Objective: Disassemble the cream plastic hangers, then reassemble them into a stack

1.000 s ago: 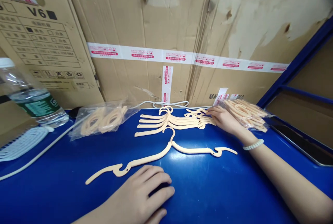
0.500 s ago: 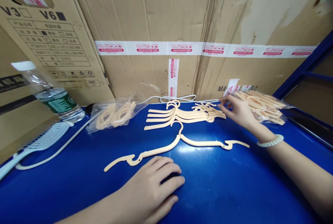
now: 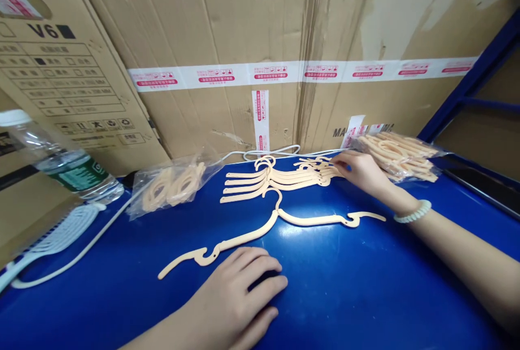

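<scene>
My left hand rests on the blue tabletop with its fingers apart, holding nothing. Just beyond it lies a spread cream folding hanger, hook away from me, with a notched end piece on each arm. Behind that is a stack of several cream hangers, their left arms bare at the ends. My right hand, wearing a pale beaded bracelet, reaches to the stack's right end. Its fingers are pinched by small cream end pieces; what is between the fingertips is hidden.
Right of the stack lies a clear bag of cream hanger parts, with a dark phone-like slab beside it. At left are another bagged set, a water bottle, a hairbrush and a white cable. Cardboard boxes wall the back.
My right hand has moved slightly left to the small end pieces, and its fingers have drawn together. My left hand stays put. The view has shifted a little.
</scene>
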`<action>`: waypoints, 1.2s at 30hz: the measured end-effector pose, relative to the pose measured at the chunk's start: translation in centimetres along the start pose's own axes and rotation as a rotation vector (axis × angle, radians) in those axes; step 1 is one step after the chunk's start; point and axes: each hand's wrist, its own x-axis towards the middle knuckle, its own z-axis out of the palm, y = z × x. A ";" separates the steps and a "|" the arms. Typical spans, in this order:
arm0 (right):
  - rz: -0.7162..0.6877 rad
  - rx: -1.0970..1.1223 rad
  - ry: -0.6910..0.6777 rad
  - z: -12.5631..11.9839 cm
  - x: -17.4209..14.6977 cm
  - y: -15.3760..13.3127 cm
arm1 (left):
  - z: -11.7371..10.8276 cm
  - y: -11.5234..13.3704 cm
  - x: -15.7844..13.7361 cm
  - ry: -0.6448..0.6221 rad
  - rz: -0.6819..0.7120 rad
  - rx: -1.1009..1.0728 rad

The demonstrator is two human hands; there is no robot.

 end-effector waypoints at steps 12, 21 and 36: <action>0.186 1.077 -0.081 -1.1 -4.0 -17.1 | 0.3 0.5 0.9 0.267 -0.620 -0.880; -0.031 0.695 -0.148 -0.6 -3.1 -13.8 | -0.4 0.6 0.9 0.407 -0.789 -0.977; -0.248 0.074 -0.152 2.1 -1.1 -6.2 | -3.5 -3.8 1.7 1.007 -0.904 -1.076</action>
